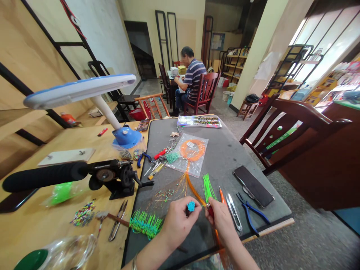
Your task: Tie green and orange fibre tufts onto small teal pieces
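My left hand (177,221) is closed around a small dark piece topped with a turquoise cluster (191,206). My right hand (222,217) grips a small red tool (210,210), partly hidden by the fingers. A thin green strand spans the gap between the fingertips. Just beyond the right hand lie a bundle of bright green strands (208,186) and an orange pointed tool (221,195). Orange line (194,186) passes under the hands. Left of my left hand is a row of green strands with turquoise parts (145,224). Silver thread snips (234,212) and blue-handled pliers (252,215) lie to the right.
An orange coil in a plastic bag (192,152) lies ahead on the grey mat (216,146). A hand-cranked metal device (115,178), lamp (126,137) and loose colored beads (83,213) stand left. A phone (253,185) lies right. A seated person (194,77) works farther off.
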{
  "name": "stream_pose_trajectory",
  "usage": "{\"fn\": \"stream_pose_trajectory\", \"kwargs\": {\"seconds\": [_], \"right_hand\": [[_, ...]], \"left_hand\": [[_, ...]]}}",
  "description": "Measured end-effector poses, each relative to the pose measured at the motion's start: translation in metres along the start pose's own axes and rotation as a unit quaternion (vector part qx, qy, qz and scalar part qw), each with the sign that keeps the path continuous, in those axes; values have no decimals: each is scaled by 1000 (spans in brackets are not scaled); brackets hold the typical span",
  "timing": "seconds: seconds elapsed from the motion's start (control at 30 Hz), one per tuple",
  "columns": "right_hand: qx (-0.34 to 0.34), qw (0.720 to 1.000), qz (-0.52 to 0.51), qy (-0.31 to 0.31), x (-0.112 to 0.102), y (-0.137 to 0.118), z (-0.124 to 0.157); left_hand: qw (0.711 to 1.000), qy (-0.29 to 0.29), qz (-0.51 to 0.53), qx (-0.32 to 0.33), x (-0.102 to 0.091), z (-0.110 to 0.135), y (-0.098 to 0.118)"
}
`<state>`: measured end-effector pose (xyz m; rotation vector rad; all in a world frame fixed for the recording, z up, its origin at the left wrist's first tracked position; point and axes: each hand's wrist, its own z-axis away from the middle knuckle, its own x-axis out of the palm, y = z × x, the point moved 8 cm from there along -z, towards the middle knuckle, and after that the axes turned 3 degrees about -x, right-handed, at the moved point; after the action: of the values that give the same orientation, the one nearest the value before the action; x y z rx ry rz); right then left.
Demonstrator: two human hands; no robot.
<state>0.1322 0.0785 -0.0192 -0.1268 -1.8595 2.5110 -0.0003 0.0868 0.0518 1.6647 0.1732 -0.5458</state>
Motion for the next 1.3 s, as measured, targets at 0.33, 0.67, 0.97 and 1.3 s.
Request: {"fn": "stream_pose_trajectory", "kwargs": {"seconds": [0.33, 0.67, 0.97, 1.3], "right_hand": [[-23, 999, 28, 16, -7, 0, -1], [-256, 777, 532, 219, -83, -50, -23], [-302, 728, 571, 230, -83, -42, -27], [-496, 742, 449, 35, 5, -91, 54]], "left_hand": [[1000, -3, 1, -7, 0, 1, 0], [999, -2, 25, -36, -3, 6, -4], [997, -5, 53, -62, -13, 15, -1], [999, -6, -16, -44, -10, 16, -9]]}}
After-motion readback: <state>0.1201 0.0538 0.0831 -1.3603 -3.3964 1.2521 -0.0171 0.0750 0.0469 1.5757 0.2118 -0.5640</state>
